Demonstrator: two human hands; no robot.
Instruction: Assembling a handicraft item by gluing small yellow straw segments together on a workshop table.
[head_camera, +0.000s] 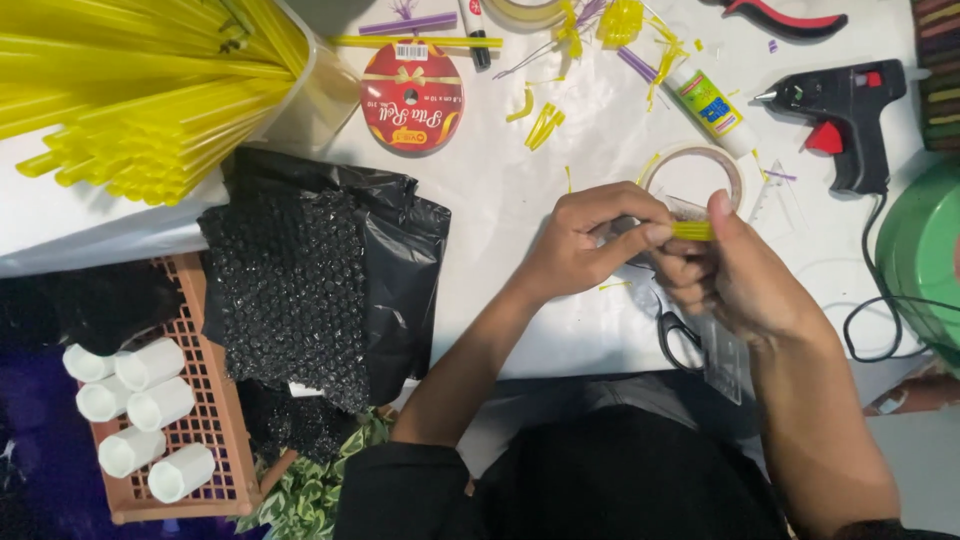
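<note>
At the far left, white cylinders (140, 415) are laid in a brown lattice basket (215, 400), and a large bundle of uncut yellow straws (140, 100) is stacked above it, so most of the stock appears unused. Black bubble wrap (300, 290) is spread beside these on the white table (520, 180). A round red ribbon spool (412, 97), marked with a barcode label, is placed further along, with yellow offcuts (543, 122) scattered near it, which suggests some cutting is already done. At the centre, a short yellow straw piece (692, 230) is pinched between the closed fingers of the left hand (585, 245) and the right hand (735, 275), above a tape roll (693, 172). A glue tube (708, 102) with a green and yellow label and a black glue gun (845, 110) are seen to the right.
</note>
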